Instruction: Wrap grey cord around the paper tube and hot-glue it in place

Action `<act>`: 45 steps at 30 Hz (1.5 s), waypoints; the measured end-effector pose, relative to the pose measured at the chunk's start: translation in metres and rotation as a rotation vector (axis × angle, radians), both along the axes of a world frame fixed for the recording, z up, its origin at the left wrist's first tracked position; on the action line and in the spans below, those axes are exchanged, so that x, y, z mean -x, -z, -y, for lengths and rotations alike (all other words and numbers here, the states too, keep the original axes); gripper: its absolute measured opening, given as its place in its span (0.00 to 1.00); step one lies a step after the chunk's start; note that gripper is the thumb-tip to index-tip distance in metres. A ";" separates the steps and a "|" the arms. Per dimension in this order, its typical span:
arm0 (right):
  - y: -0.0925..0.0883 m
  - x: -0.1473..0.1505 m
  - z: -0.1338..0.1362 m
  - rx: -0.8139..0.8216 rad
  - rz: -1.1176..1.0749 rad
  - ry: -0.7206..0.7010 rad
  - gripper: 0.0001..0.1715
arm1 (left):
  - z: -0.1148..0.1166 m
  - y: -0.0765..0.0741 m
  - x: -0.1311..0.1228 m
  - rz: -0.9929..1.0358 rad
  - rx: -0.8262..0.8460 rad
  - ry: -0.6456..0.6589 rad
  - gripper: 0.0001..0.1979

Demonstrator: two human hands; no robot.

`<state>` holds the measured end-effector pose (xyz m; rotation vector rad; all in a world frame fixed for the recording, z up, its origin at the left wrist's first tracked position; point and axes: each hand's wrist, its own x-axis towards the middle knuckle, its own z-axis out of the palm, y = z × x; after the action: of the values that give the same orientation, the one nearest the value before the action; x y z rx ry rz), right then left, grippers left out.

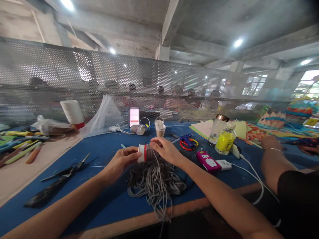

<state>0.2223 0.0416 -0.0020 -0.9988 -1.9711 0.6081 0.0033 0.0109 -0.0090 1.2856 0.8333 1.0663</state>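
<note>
My left hand (124, 158) grips the white, red-banded end of a paper cup (142, 154), which lies on its side in the air above the blue table. Grey cord is wound round the cup's other part. At that wound part, my right hand (165, 149) has its fingers closed on the cord (157, 166), which runs down from them. Below both hands a loose heap of grey cord (154, 186) spreads over the table and hangs past its front edge. Part of the wound cup is hidden behind my right fingers.
Black-handled scissors (67, 172) lie open at left. Behind stand a phone (134, 117), a cord-wrapped cup (137, 129) and a small basket (160, 127). A blue glue gun (188, 140), purple power bank (208, 161) and yellow bottle (225, 139) are at right, beside another person's arm (272, 162).
</note>
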 end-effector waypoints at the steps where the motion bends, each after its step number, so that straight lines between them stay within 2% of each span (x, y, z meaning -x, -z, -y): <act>1: 0.000 -0.001 0.001 0.034 0.011 -0.022 0.26 | 0.000 0.000 0.000 0.006 0.004 -0.002 0.09; 3: -0.001 -0.002 0.002 0.074 0.036 -0.056 0.29 | -0.001 0.000 0.001 0.018 0.015 -0.002 0.09; 6: -0.001 -0.003 0.002 0.049 0.065 -0.073 0.30 | -0.002 0.000 0.001 0.034 0.031 0.003 0.08; 13: 0.001 -0.001 0.002 -0.010 0.053 -0.056 0.20 | -0.001 0.001 0.001 0.018 0.049 0.005 0.08; 25: 0.000 0.004 0.004 -0.157 -0.023 -0.092 0.05 | 0.003 -0.001 0.001 -0.078 -0.026 0.043 0.08; 31: -0.001 0.005 0.004 -0.197 -0.010 -0.063 0.05 | 0.004 -0.001 -0.001 -0.103 -0.066 0.044 0.10; 45: 0.003 0.006 0.005 -0.129 0.001 -0.049 0.08 | 0.009 -0.006 -0.004 -0.150 -0.100 0.037 0.10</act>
<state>0.2164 0.0365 -0.0049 -0.8741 -2.0139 0.4999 0.0075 0.0016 -0.0031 1.4738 0.8737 1.0016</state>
